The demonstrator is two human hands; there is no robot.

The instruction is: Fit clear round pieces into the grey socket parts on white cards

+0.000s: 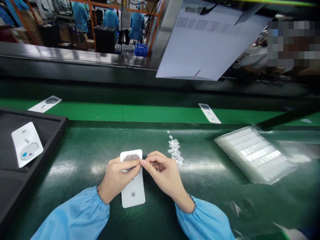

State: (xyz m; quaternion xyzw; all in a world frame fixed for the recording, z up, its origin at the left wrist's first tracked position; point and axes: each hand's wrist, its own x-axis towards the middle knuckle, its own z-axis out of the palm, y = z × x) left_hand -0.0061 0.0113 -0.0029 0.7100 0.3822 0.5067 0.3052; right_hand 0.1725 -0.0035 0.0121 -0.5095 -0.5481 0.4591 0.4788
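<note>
A white rectangular panel [133, 196] with rounded corners lies on the green work surface [92, 213]. Its upper end carries a round greyish plate, partly covered by my fingers. Above that plate, my left hand [118, 175] is closed in a pinch. The fingertips of my right hand [166, 173] are also pinched and meet those of the left at the panel's right edge. Whatever sits between the fingertips is too small or hidden to name. Just beyond my right hand lies a loose pile of small clear discs [175, 148].
At left, a black tray [56, 136] holds a similar panel [27, 138]. Two more panels, one left [43, 106] and one right [209, 114], lie on the bright green strip [100, 111]. A clear-wrapped white tray [257, 153] sits right. Overhead hangs a white casing [195, 50]. People in blue sit behind.
</note>
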